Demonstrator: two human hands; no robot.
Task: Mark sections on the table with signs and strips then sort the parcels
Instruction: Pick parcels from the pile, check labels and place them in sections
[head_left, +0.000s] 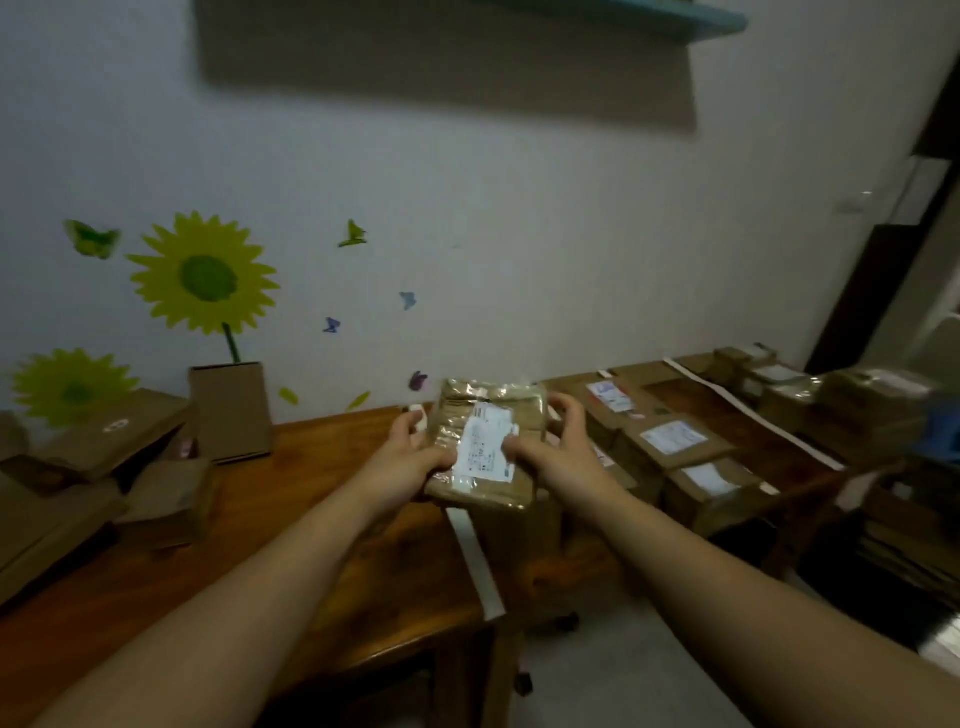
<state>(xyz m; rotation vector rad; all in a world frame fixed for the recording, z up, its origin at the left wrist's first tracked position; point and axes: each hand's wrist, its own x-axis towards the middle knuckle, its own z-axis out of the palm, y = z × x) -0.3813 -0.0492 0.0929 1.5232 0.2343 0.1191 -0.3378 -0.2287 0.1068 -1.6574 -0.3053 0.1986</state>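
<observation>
A taped brown parcel (483, 415) with a white label is held above the wooden table (311, 493), tilted toward me. My left hand (410, 457) grips its left edge and my right hand (561, 441) grips its right edge. Under the parcel a white paper strip (475, 556) runs across the table to its front edge. To the right lie several labelled brown parcels (670, 441) in rows. A second white strip (748, 405) runs diagonally further right, with more parcels (831, 400) beyond it. Unsorted brown parcels (104, 467) are piled at the left.
An upright cardboard piece (231, 410) leans against the wall at the back left. The wall carries sunflower and butterfly stickers. Flat cardboard and dark shelving (893, 545) stand at the far right beyond the table. The floor shows below the table's front edge.
</observation>
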